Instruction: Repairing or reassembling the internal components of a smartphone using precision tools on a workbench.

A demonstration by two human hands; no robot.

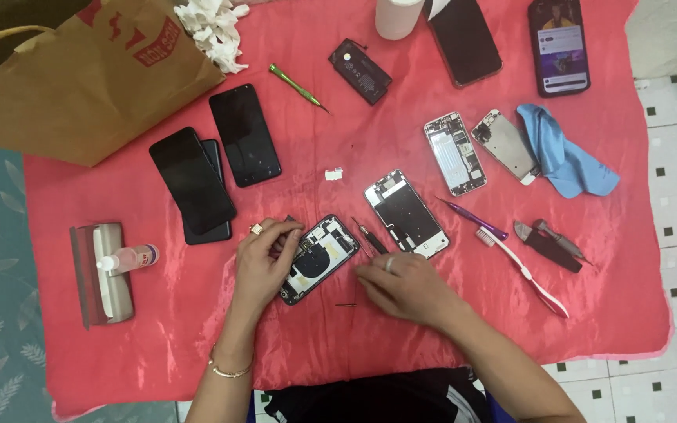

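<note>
An opened phone body [324, 254] with its insides showing lies on the red cloth [338, 345]. My left hand [264, 262] rests on its left edge, fingers curled over the frame and holding it down. My right hand [405, 286] lies flat on the cloth just right of the phone, fingers pointing left and low to the cloth; whether they pinch anything I cannot tell. A thin dark screwdriver [370, 236] lies between the opened phone and a detached screen panel [406, 213]. A tiny dark part [345, 304] sits on the cloth under my right fingers.
Dark phones [193, 184] lie at left, a brown paper bag [80, 78] behind them. A green screwdriver [295, 84], a battery [360, 70], two bare phone frames [454, 153], a blue cloth [566, 153], purple tool [476, 219], toothbrush [523, 270] and pliers [550, 244] lie around. A small bottle [127, 258] lies at left.
</note>
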